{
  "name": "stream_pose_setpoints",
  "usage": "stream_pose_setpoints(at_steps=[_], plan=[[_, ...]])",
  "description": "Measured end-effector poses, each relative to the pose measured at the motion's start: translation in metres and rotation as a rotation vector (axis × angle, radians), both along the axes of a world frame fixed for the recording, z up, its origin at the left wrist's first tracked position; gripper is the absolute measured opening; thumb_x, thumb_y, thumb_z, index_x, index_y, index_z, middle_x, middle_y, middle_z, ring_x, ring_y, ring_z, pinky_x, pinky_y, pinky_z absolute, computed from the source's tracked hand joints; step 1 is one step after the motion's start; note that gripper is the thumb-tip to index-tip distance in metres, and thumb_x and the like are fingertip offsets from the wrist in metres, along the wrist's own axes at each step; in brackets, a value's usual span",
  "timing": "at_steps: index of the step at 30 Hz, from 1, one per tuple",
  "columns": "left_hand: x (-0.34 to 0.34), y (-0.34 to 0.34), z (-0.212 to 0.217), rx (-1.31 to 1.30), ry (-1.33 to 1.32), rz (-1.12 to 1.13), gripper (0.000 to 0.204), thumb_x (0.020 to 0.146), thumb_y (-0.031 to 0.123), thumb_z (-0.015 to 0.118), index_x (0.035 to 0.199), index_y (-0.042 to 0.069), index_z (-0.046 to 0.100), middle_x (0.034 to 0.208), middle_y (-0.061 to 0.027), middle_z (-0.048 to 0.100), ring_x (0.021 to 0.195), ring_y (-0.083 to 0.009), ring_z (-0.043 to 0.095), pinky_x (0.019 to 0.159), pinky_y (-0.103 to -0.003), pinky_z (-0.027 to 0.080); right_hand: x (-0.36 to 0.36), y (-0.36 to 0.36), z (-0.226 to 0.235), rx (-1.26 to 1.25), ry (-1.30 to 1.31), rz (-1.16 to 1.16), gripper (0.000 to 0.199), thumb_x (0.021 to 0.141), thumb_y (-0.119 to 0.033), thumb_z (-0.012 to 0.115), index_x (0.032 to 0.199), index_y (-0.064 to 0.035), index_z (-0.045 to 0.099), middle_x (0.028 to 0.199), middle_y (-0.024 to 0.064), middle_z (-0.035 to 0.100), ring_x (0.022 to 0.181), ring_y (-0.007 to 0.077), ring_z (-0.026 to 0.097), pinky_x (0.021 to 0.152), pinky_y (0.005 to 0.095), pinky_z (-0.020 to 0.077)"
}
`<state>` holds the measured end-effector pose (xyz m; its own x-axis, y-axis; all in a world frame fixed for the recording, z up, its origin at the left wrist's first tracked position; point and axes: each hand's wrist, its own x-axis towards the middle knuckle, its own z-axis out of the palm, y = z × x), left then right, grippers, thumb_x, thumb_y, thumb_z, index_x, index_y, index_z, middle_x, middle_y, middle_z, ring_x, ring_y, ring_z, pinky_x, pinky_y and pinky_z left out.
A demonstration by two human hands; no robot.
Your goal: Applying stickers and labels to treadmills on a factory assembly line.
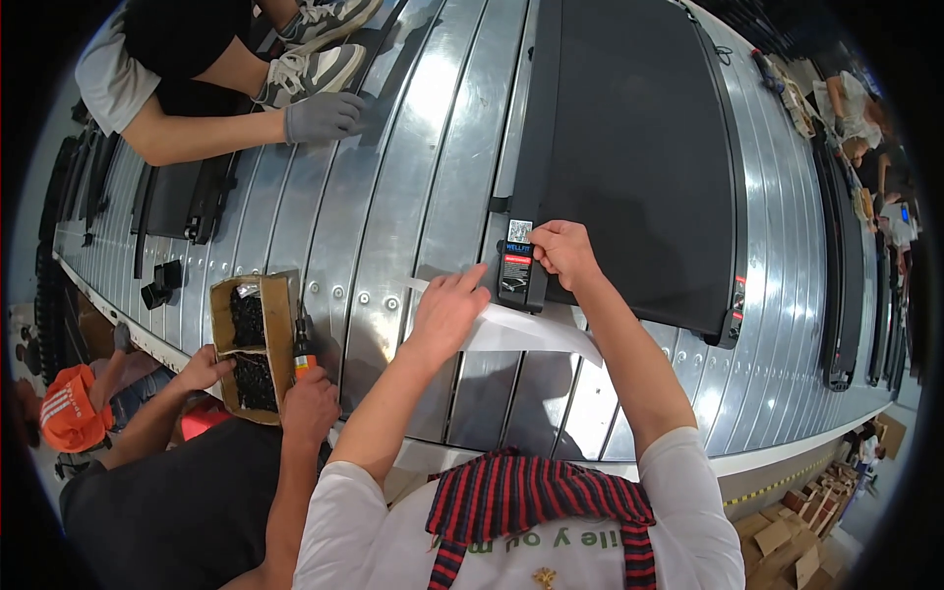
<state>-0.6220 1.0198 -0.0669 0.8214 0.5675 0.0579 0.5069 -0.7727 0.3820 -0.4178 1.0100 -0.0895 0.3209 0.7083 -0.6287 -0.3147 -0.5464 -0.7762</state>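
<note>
Tbl (393, 216); R hand (565, 254) @1 lbl (515, 275)

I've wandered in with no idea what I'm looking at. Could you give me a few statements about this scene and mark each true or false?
1. The person's left hand and right hand are both bare. True.
2. An open brown cardboard box holds small black parts. True.
3. The right hand is inside that box. False: it is at the black label with a red band.
4. A flat black rectangular panel lies on the shiny slatted metal surface. True.
5. The panel lies left of the box. False: it lies right of it.
</note>
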Motion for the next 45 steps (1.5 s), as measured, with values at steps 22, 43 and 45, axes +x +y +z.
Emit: stream_pose_setpoints(at_steps=[22, 43, 45], plan=[[0.009, 0.014, 0.007, 0.098, 0.025, -0.152, 0.005, 0.067, 0.008, 0.050, 0.068, 0.004, 0.053, 0.111, -0.0100, 0.049, 0.082, -0.0205, 0.054, 0.070, -0.035, 0.042, -0.004, -0.002, -0.001, 0.035, -0.093, -0.018, 0.010, 0.073, -0.006, 0.054, 0.075, 0.0041, 0.056, 0.051, 0.0050, 0.051, 0.037, 0.0077, 0.041, 0.032, 0.0212, 0.0298], [0.023, 0.036, 0.001, 0.035, 0.101, -0.295, 0.006, 0.067, 0.004, 0.048, 0.067, 0.002, 0.053, 0.117, -0.0101, 0.047, 0.075, -0.0227, 0.056, 0.065, -0.037, 0.045, -0.011, -0.001, 0.002, 0.008, -0.224, -0.066, 0.011, 0.072, -0.006, 0.052, 0.071, 0.0039, 0.057, 0.050, 0.0047, 0.051, 0.036, 0.0078, 0.042, 0.032, 0.0218, 0.0305], [0.022, 0.037, 0.001, 0.014, 0.103, -0.299, 0.006, 0.067, 0.003, 0.048, 0.069, 0.002, 0.054, 0.117, -0.0100, 0.047, 0.077, -0.0230, 0.056, 0.067, -0.037, 0.045, -0.011, -0.001, 0.003, 0.009, -0.233, -0.066, 0.011, 0.071, -0.006, 0.052, 0.071, 0.0042, 0.057, 0.049, 0.0050, 0.051, 0.036, 0.0080, 0.042, 0.033, 0.0222, 0.0312]])
